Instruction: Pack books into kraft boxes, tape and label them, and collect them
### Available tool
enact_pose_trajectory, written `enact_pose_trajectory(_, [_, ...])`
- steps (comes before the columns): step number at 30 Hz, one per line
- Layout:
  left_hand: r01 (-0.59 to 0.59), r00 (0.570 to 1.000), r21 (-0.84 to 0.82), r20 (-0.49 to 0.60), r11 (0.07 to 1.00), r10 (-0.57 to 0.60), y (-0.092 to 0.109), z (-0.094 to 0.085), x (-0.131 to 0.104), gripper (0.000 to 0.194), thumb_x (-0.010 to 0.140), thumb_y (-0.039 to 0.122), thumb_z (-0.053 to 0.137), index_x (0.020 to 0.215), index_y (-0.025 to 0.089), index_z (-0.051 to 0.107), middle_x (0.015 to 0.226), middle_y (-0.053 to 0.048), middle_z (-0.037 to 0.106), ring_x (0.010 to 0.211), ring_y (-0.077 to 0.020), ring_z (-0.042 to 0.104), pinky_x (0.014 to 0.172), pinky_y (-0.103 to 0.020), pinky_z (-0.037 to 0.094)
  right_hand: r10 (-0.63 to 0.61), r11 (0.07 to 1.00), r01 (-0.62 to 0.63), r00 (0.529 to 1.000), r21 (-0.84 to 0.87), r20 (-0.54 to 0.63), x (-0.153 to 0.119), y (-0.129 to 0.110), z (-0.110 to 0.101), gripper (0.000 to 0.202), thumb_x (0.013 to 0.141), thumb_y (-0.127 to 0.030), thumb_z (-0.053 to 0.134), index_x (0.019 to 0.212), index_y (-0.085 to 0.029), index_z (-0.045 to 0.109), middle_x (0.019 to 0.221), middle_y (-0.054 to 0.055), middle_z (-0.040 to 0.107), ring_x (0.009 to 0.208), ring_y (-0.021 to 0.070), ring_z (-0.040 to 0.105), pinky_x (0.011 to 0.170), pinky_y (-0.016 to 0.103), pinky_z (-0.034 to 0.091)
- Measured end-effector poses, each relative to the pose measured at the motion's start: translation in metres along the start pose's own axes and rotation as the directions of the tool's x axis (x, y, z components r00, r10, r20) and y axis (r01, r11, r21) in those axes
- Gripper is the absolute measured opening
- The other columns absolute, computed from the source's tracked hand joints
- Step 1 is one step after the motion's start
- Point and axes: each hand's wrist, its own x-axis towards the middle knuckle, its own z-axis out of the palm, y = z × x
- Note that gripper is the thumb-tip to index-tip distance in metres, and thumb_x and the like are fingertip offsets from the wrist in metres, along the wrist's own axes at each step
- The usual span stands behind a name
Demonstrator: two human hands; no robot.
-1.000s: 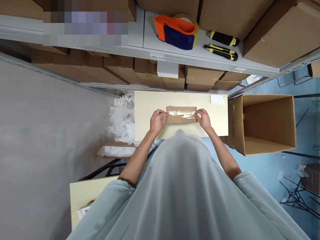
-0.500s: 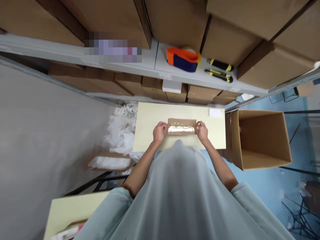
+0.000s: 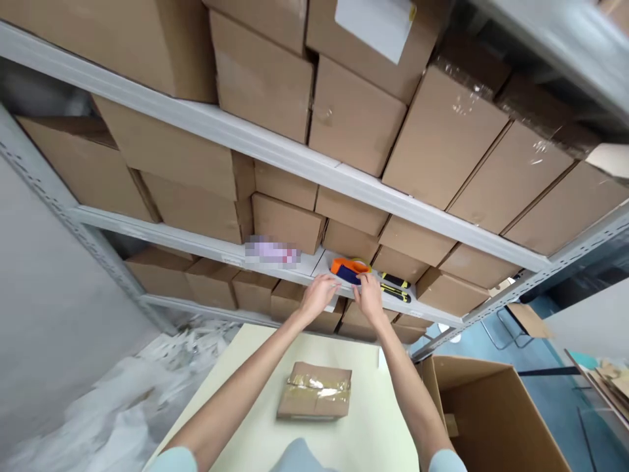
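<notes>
A small cardboard box with shiny clear tape across its top lies on the pale yellow table, touched by neither hand. Both hands are raised above the far edge of the table, in front of the shelf. My left hand has its fingers bent together; whatever may be between them is too small to make out. My right hand is beside the orange and blue tape dispenser, its fingers curled near the dispenser's lower edge. Contact with it is unclear.
Grey shelves hold rows of cardboard boxes. Black and yellow cutters lie right of the dispenser. A large open carton stands right of the table. White plastic wrapping is heaped at the left.
Both hands have left the taped box and moved forward and up to the shelf. The box now lies on the table. The view has tilted up towards the shelves.
</notes>
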Motion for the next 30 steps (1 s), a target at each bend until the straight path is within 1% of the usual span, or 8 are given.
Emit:
enact_pose_trajectory(2, [-0.015, 0.999, 0.013, -0.045, 1.0, 0.015, 0.024, -0.006, 0.03, 0.027, 0.104, 0.029, 0.063, 0.11, 0.026, 0.089, 0.121, -0.012, 0.082, 0.118, -0.0334, 0.071, 0.113, -0.046, 0.054, 0.055, 0.995, -0.045, 0.992, -0.094, 0.11, 0.036, -0.013, -0.012, 0.044, 0.108, -0.027, 0.06, 0.15, -0.013, 0.064, 0.158, 0.024, 0.064, 0.148, 0.0375, 0.06, 0.126, 0.052, 0.046])
enact_pose_trajectory(5, [-0.004, 0.998, 0.026, -0.065, 1.0, 0.006, 0.042, -0.008, 0.048, 0.027, 0.103, 0.023, 0.062, 0.107, 0.025, 0.089, 0.121, -0.012, 0.083, 0.118, -0.0323, 0.072, 0.113, -0.045, 0.054, 0.149, 0.981, -0.117, 0.963, -0.152, 0.226, 0.062, -0.026, -0.012, 0.048, 0.1, -0.019, 0.069, 0.146, -0.005, 0.065, 0.152, 0.03, 0.068, 0.146, 0.0382, 0.064, 0.125, 0.047, 0.047])
enact_pose_trajectory(11, [0.114, 0.99, -0.009, -0.082, 0.993, -0.115, 0.046, -0.001, 0.035, 0.022, 0.098, 0.017, 0.066, 0.095, 0.026, 0.086, 0.107, -0.009, 0.085, 0.107, -0.0299, 0.076, 0.099, -0.041, 0.059, 0.145, 0.989, -0.135, 0.964, -0.058, 0.222, 0.069, -0.024, -0.005, 0.038, 0.093, -0.01, 0.066, 0.131, -0.007, 0.07, 0.127, 0.024, 0.08, 0.123, 0.0339, 0.077, 0.113, 0.042, 0.055])
enact_pose_trajectory(16, [0.208, 0.971, -0.113, -0.094, 0.972, -0.219, 0.044, 0.008, 0.011, 0.019, 0.1, 0.016, 0.066, 0.11, 0.021, 0.081, 0.108, -0.013, 0.084, 0.1, -0.0294, 0.08, 0.094, -0.04, 0.061, 0.136, 0.979, -0.154, 0.982, 0.135, 0.13, 0.057, -0.015, -0.003, 0.032, 0.098, -0.023, 0.062, 0.129, -0.017, 0.067, 0.117, 0.016, 0.081, 0.115, 0.0334, 0.077, 0.104, 0.044, 0.06])
enact_pose_trajectory(20, [0.203, 0.967, -0.226, -0.11, 0.953, -0.232, 0.05, 0.017, -0.022, 0.025, 0.104, 0.018, 0.064, 0.126, 0.021, 0.074, 0.128, -0.014, 0.079, 0.106, -0.0262, 0.08, 0.103, -0.041, 0.062, 0.155, 0.894, -0.159, 0.987, 0.418, 0.045, 0.019, -0.012, 0.007, 0.043, 0.106, -0.046, 0.051, 0.133, -0.015, 0.065, 0.126, 0.019, 0.08, 0.115, 0.0314, 0.077, 0.102, 0.046, 0.063])
enact_pose_trajectory(24, [0.078, 0.967, -0.38, -0.197, 0.922, -0.163, 0.067, 0.015, -0.076, 0.021, 0.104, 0.025, 0.068, 0.125, 0.024, 0.073, 0.119, -0.01, 0.077, 0.107, -0.0254, 0.077, 0.103, -0.04, 0.064, 0.206, 0.475, -0.101, 0.978, 0.874, 0.001, -0.048, -0.024, 0.017, 0.055, 0.097, -0.062, 0.069, 0.129, -0.018, 0.07, 0.124, 0.016, 0.082, 0.118, 0.0316, 0.077, 0.112, 0.049, 0.06])
enact_pose_trajectory(27, [0.033, 0.97, -0.434, -0.202, 0.9, -0.133, 0.076, 0.008, -0.127, 0.021, 0.107, 0.033, 0.067, 0.125, 0.025, 0.074, 0.119, -0.009, 0.076, 0.106, -0.0243, 0.076, 0.102, -0.04, 0.064, 0.219, 0.265, -0.162, 0.97, 0.951, 0.104, -0.102, -0.044, 0.026, 0.058, 0.092, -0.065, 0.077, 0.129, -0.02, 0.071, 0.131, 0.014, 0.081, 0.123, 0.0305, 0.077, 0.118, 0.048, 0.057])
enact_pose_trajectory(30, [0.07, 0.985, -0.44, -0.112, 0.895, -0.132, 0.068, 0.005, -0.177, 0.021, 0.107, 0.033, 0.068, 0.124, 0.025, 0.076, 0.116, -0.007, 0.076, 0.101, -0.0225, 0.075, 0.098, -0.038, 0.064, 0.263, 0.167, -0.293, 0.933, 0.941, 0.244, -0.151, -0.062, 0.043, 0.065, 0.09, -0.073, 0.08, 0.128, -0.021, 0.07, 0.133, 0.013, 0.08, 0.124, 0.0302, 0.075, 0.117, 0.046, 0.057])
